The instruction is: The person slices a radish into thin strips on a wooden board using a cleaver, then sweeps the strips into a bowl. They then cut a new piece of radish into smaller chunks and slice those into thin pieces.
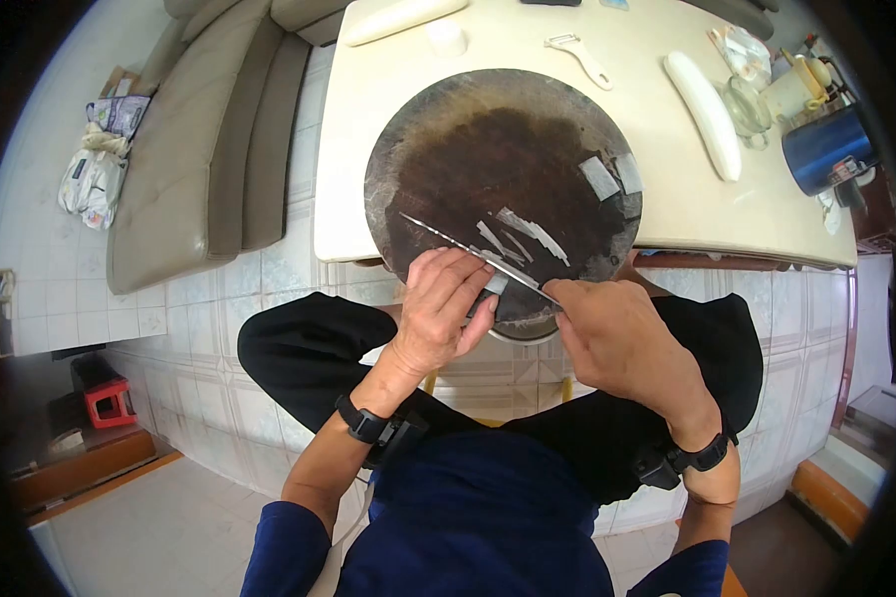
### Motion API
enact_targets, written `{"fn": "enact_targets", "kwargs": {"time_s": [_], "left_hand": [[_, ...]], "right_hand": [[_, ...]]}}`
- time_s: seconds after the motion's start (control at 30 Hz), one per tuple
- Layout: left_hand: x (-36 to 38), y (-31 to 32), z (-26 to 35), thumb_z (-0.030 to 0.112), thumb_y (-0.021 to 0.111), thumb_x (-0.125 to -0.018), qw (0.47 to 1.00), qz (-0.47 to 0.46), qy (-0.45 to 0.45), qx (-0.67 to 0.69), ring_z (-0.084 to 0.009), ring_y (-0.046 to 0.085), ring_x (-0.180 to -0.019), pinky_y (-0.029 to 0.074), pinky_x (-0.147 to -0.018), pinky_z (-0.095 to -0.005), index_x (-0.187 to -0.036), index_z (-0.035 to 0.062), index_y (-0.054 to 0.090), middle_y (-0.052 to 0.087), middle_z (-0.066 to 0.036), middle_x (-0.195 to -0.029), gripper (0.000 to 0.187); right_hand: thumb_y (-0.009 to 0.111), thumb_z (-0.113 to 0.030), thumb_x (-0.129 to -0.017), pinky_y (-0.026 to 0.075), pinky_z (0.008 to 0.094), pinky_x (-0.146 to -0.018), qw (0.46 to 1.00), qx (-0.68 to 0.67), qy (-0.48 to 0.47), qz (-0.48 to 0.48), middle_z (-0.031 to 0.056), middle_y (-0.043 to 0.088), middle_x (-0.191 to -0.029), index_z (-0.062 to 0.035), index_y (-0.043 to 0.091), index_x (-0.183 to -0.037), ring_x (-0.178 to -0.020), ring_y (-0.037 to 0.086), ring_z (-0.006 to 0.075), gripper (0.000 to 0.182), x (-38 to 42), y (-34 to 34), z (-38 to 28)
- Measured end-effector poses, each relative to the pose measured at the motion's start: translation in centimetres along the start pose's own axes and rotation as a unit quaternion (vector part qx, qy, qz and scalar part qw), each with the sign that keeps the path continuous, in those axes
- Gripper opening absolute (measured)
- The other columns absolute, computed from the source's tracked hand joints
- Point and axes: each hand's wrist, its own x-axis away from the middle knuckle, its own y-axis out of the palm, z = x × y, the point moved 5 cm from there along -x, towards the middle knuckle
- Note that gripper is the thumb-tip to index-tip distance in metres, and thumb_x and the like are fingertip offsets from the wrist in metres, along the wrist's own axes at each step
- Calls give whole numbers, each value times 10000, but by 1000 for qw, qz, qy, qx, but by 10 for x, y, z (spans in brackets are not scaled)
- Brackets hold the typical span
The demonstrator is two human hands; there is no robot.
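My right hand (615, 330) is closed around the handle of a kitchen knife (465, 246), whose blade slants up and left across the near part of a round dark cutting board (448, 119). Under the curled fingers of my left hand (438, 300) is a pale vegetable piece (496, 284), pressed on the board against the blade. Several thin white strips (535, 235) lie just beyond the knife. Toward the board's right edge rest two flat whitish slabs (598, 179). My left hand hides part of the piece it holds.
The board overhangs the near edge of a cream table (767, 214). A peeler (580, 60), a long white radish (704, 114) and another white radish (405, 18) lie on it. To the right stand a glass jug (749, 107) and a blue metal container (828, 149). A sofa (184, 139) is at left.
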Motion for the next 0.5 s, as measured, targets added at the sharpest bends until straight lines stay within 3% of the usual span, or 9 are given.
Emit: {"fn": "enact_targets", "kwargs": {"time_s": [0.13, 0.2, 0.33, 0.5], "left_hand": [[1, 1, -1, 73, 724, -686, 1000, -4, -9, 3, -304, 596, -973, 448, -902, -453, -965, -28, 653, 633, -130, -975, 305], [2, 1, -2, 71, 726, -684, 1000, -8, -10, 3, -305, 595, -975, 449, -902, -453, -967, -28, 654, 632, -129, -976, 308], [1, 1, 0, 66, 736, -681, 1000, 1, 7, -5, -308, 594, -981, 452, -902, -450, -979, -26, 659, 628, -125, -992, 321], [4, 0, 1, 52, 725, -704, 1000, 6, 7, 5, -310, 599, -997, 450, -902, -449, -990, -11, 680, 627, -130, -1017, 296]], "right_hand": [[580, -29, -747, 503, 422, -604, 1000, 12, 0, -3, 166, 632, -708, -10, 548, -803, -650, 644, 351, 67, -3, 3, -2], [540, -20, -812, 441, 453, -581, 999, 12, 12, -37, 174, 597, -692, 13, 553, -875, -677, 605, 383, 71, -8, 8, -1], [534, -28, -812, 448, 469, -598, 999, 9, 17, -36, 191, 590, -667, 31, 550, -866, -679, 602, 394, 81, -16, 13, -5], [558, -44, -815, 463, 490, -637, 995, -41, 92, 0, 223, 602, -705, 31, 573, -923, -709, 600, 417, 132, -8, 11, 3]]}}
